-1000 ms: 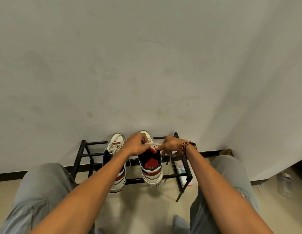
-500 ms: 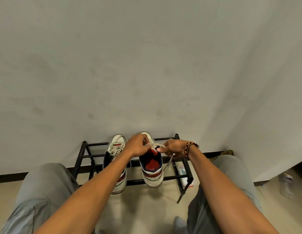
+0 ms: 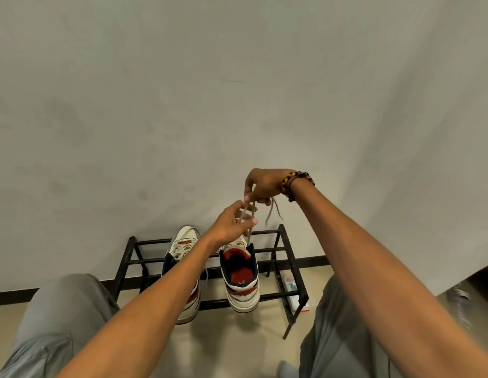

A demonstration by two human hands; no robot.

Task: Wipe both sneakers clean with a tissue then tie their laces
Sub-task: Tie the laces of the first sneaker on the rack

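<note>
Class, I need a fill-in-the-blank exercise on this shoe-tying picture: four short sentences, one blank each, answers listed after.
1. Both sneakers sit on a black metal ____.
2. The right hand, raised above the left hand, pulls the lace of the ____ sneaker.
3. A beaded bracelet circles the ____ wrist.
4. The inside of the right sneaker is coloured ____.

Answers: rack; right; right; red
</note>
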